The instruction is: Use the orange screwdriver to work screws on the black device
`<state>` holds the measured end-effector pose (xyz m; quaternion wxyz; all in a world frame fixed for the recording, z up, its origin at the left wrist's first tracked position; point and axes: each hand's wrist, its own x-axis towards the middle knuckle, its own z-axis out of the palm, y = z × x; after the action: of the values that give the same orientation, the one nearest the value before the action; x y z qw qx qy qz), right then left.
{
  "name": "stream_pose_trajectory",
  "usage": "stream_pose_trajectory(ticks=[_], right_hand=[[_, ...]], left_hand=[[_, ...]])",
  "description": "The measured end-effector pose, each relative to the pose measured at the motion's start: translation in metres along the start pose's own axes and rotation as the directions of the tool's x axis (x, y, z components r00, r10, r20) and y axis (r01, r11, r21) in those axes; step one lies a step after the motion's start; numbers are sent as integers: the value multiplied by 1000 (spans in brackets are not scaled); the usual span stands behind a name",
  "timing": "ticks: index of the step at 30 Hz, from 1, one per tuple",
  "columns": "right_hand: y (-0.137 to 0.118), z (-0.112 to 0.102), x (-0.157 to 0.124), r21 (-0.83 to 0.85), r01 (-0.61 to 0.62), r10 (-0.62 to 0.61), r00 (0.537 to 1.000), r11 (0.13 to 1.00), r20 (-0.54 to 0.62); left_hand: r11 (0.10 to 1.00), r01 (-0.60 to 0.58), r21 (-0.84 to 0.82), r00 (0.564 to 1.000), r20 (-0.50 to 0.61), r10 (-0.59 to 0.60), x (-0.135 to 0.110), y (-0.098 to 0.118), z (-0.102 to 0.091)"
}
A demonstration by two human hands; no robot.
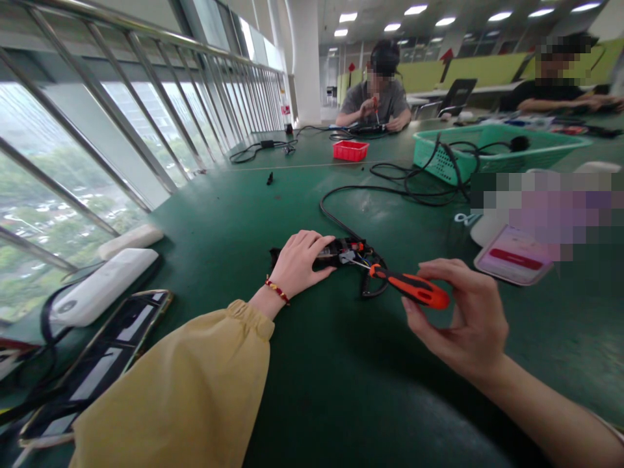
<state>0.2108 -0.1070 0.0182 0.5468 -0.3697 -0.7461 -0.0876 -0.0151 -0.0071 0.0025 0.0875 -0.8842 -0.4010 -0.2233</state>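
My left hand (301, 261) lies over a small opened black device (341, 250) with exposed wiring on the green table (312, 390), fingers curled down on it, pinning it. A black cable (336, 218) runs from the device toward the back. My right hand (463, 318) grips the orange and black handle of a screwdriver (409, 288); the metal tip points left into the device's open end. A yellow sleeve covers my left arm, with a red bracelet at the wrist.
A white power strip (102, 286) and a phone (117, 338) lie at the left by the window railing. At the right are a pink phone (514, 255), a green basket (487, 153) with cables and a red tray (350, 150). Two people sit at the far end.
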Motion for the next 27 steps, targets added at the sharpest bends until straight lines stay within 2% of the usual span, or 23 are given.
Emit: stream_pose_trajectory(ticks=[4, 10, 16, 22, 27], right_hand=[[-1, -1, 1, 31, -13, 9, 995, 999, 99], [0, 1, -1, 44, -17, 18, 1000, 999, -9], [-1, -3, 2, 1, -11, 11, 988, 1000, 156], [-3, -2, 1, 34, -76, 74, 995, 996, 71], [-5, -3, 5, 38, -102, 89, 962, 994, 260]], left_hand=[[1000, 1, 4, 1000, 1, -1, 0, 0, 0], [1000, -1, 14, 1000, -1, 1, 0, 0, 1], [1000, -1, 6, 1000, -7, 2, -1, -1, 1], [1000, -2, 1, 1000, -14, 2, 0, -1, 1], [1000, -1, 9, 1000, -11, 1, 0, -1, 1]])
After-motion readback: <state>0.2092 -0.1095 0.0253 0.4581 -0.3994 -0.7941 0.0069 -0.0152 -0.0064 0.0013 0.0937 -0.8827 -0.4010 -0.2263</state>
